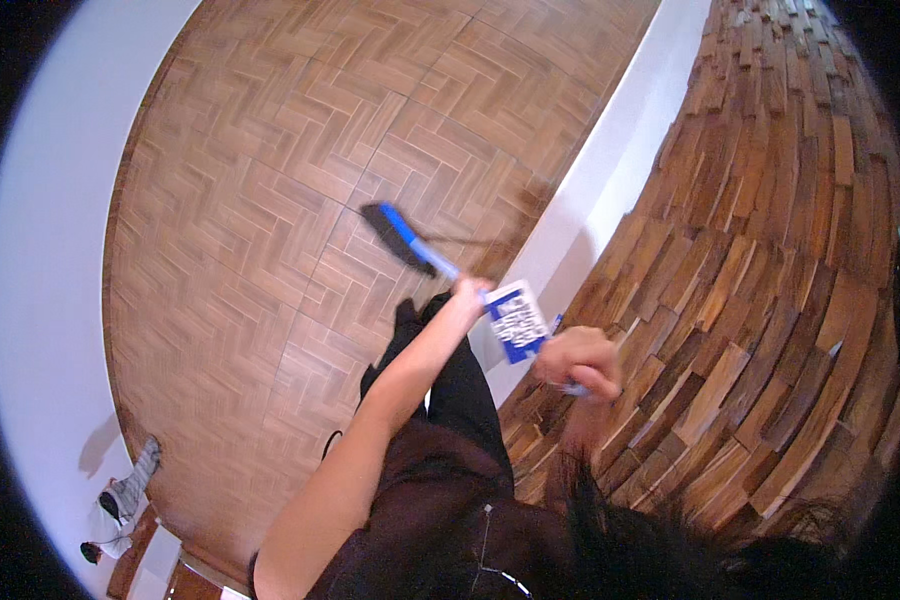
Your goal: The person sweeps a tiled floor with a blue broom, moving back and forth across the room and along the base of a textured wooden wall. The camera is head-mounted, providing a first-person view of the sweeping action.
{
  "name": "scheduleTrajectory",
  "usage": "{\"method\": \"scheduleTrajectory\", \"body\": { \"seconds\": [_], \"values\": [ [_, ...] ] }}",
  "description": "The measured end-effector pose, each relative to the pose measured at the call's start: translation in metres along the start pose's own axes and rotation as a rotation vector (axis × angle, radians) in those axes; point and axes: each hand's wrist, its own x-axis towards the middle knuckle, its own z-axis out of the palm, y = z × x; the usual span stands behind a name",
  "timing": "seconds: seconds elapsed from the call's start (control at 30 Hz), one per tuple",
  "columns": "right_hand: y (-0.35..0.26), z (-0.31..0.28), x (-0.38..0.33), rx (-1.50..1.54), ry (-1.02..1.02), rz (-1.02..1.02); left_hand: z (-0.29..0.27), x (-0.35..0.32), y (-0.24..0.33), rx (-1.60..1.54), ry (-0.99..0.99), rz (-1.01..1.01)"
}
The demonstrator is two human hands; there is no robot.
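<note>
The person wore a dark top (430, 460), brownish-maroon where light fell on the chest and nearly black toward the edges. Below it came black trousers (465, 395) with plain, narrow legs. A fine silvery chain (485, 540) hung over the front of the top, carrying a small pale pendant (488, 509); its lower stretch glinted brightly. The left arm (370, 450) was bare along its visible length. Loose strands of hair (640, 520) fell across the right shoulder area, fraying into wisps.
</note>
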Motion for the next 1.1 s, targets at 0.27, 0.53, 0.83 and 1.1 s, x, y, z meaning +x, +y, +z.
{"method": "scheduleTrajectory", "body": {
  "seconds": [0.27,0.53,0.83,1.1],
  "values": [
    [0.041,0.058,0.110,-0.492,-0.304,0.052,0.117,0.009,0.115,-0.305,-0.618,-0.327],
    [-0.074,0.155,0.176,-0.068,-0.369,-0.620,0.083,-0.164,0.201,-0.113,-0.549,-0.154],
    [0.048,0.248,0.269,0.496,0.097,-0.066,-0.118,-0.199,0.366,-0.184,0.192,0.210],
    [0.096,0.337,0.296,0.091,-0.243,0.236,-0.290,-0.009,0.391,0.023,0.346,0.383]
  ]
}}
